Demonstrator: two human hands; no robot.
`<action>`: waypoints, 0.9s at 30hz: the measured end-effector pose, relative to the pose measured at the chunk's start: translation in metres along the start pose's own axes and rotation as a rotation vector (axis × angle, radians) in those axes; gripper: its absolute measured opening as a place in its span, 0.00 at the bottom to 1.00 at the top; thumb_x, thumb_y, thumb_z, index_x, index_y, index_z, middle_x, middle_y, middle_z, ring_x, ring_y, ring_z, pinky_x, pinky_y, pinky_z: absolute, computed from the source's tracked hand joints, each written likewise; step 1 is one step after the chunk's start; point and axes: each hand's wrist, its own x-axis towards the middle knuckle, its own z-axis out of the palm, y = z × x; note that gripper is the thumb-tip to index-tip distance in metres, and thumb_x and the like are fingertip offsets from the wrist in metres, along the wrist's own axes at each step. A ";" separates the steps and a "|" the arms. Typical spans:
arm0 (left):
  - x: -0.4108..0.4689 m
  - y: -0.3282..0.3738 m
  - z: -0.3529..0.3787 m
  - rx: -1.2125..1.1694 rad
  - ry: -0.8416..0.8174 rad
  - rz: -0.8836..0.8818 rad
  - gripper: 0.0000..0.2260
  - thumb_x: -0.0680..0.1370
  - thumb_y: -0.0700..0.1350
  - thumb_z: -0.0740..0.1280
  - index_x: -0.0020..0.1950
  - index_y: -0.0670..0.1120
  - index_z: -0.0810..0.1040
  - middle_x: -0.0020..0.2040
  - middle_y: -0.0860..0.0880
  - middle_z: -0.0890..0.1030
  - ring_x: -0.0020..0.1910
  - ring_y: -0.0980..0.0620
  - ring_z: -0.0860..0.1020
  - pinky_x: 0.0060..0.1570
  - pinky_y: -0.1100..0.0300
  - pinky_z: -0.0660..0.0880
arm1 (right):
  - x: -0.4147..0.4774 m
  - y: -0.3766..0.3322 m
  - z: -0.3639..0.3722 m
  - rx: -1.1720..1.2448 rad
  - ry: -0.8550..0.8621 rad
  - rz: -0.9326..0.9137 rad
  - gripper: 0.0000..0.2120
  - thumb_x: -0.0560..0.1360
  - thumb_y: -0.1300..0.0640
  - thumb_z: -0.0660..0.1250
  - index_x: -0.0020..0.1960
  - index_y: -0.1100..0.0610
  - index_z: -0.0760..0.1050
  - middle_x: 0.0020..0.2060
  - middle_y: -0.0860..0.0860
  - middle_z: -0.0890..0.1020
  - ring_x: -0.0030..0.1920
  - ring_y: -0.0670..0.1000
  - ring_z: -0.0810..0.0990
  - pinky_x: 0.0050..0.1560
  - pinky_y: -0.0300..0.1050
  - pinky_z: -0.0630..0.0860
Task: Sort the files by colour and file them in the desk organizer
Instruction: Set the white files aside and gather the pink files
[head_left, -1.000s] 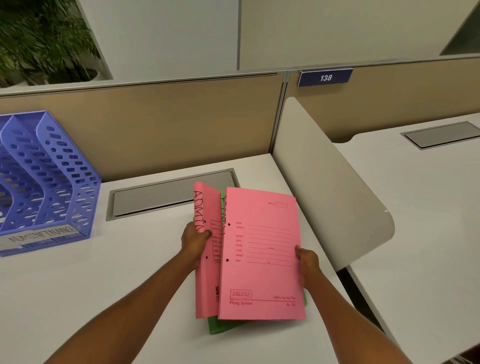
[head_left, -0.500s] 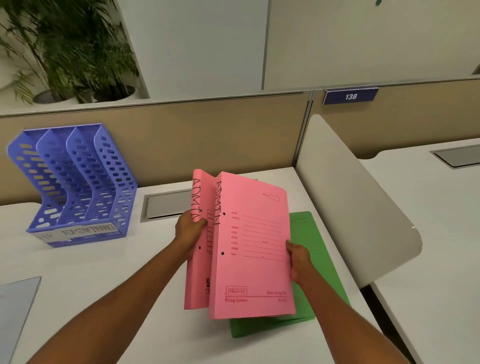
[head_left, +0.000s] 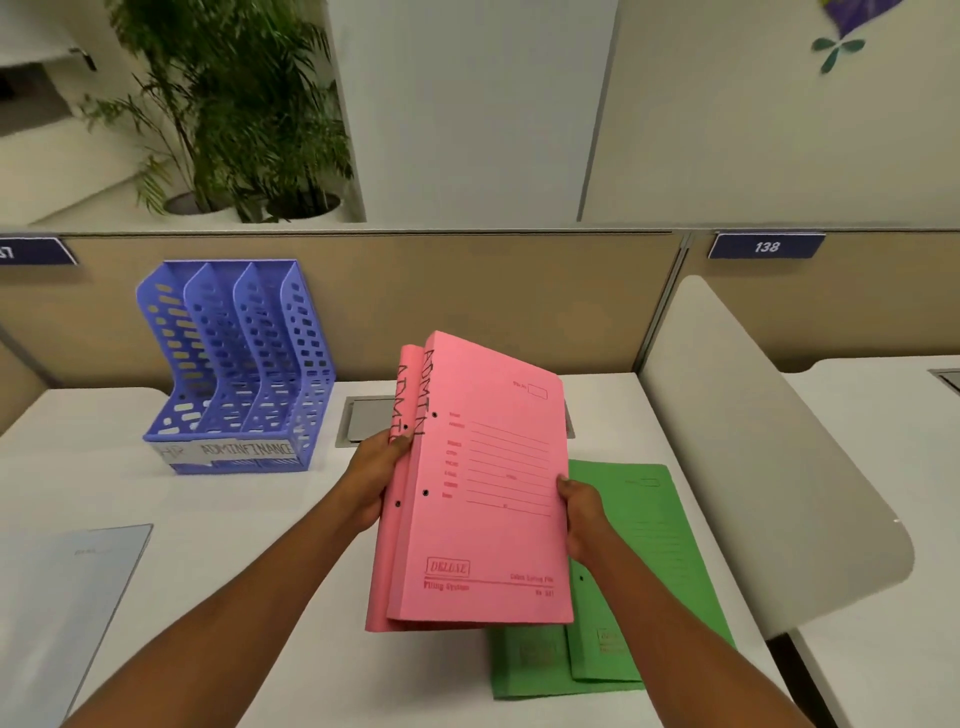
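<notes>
The front pink file (head_left: 488, 499) bears "DELUXE" in a box above "Filing System" near its bottom edge, and handwritten "ADMIN" runs down its spine edge. The blue desk organizer (head_left: 236, 364) carries a strip label reading "ADMIN FINANCE". A dark blue plate (head_left: 766, 246) on the partition shows "138".

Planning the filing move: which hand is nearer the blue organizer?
Left. The left hand is just right of the blue organizer; the right hand is farther right, across the pink files.

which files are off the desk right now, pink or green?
The pink files, held up between the left hand and right hand. The green files lie flat on the desk.
</notes>
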 end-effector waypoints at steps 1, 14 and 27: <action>-0.001 0.000 -0.003 -0.023 0.001 0.002 0.15 0.78 0.53 0.66 0.60 0.45 0.79 0.53 0.40 0.84 0.51 0.39 0.83 0.49 0.42 0.81 | 0.001 -0.001 0.005 -0.020 -0.005 -0.003 0.17 0.83 0.56 0.55 0.57 0.65 0.78 0.55 0.64 0.82 0.54 0.64 0.81 0.60 0.66 0.76; -0.026 0.006 -0.088 -0.048 0.038 -0.018 0.25 0.74 0.63 0.63 0.61 0.46 0.79 0.54 0.40 0.84 0.53 0.38 0.82 0.55 0.40 0.78 | -0.021 0.024 0.091 -0.377 -0.099 -0.364 0.13 0.77 0.66 0.64 0.59 0.55 0.76 0.54 0.55 0.83 0.53 0.59 0.83 0.54 0.58 0.81; -0.085 -0.018 -0.238 0.118 0.085 -0.064 0.25 0.79 0.60 0.59 0.66 0.43 0.72 0.53 0.40 0.84 0.48 0.40 0.84 0.49 0.45 0.81 | -0.074 0.111 0.216 -0.363 -0.065 -0.343 0.16 0.75 0.69 0.65 0.52 0.50 0.82 0.45 0.48 0.86 0.44 0.52 0.84 0.46 0.44 0.81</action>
